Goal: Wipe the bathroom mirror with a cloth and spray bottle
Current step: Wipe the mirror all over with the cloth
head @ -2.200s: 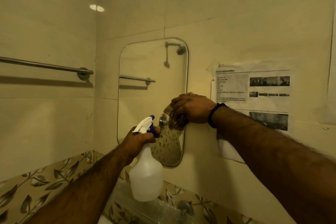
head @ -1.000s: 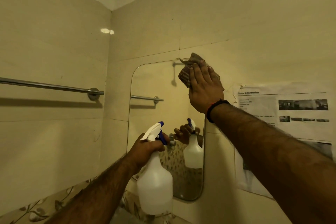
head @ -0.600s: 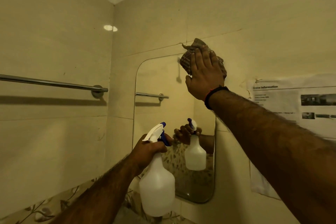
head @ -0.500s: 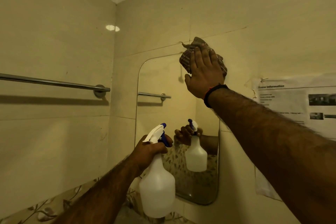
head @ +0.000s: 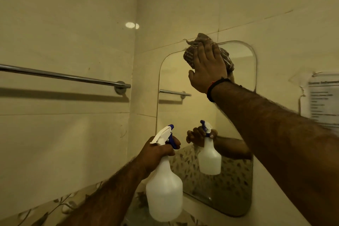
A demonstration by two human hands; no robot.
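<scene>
A rounded-corner mirror (head: 172, 112) hangs on the tiled wall ahead. My right hand (head: 207, 68) presses a brown checked cloth (head: 190, 55) flat against the mirror's top edge, fingers straight and pointing up. Lower down, my left hand (head: 157, 152) grips the neck of a white spray bottle (head: 165, 189) with a white and blue trigger head, held upright in front of the mirror's lower left. The bottle and left hand are reflected in the glass.
A chrome towel bar (head: 64, 77) runs along the left wall up to the corner. A printed paper notice (head: 322, 101) is taped to the wall right of the mirror. A leaf-patterned tile band (head: 55, 205) runs below.
My right hand has carried the cloth from the mirror's right edge up to its top right corner, then leftward along the top edge. My left hand keeps the bottle in the same pose.
</scene>
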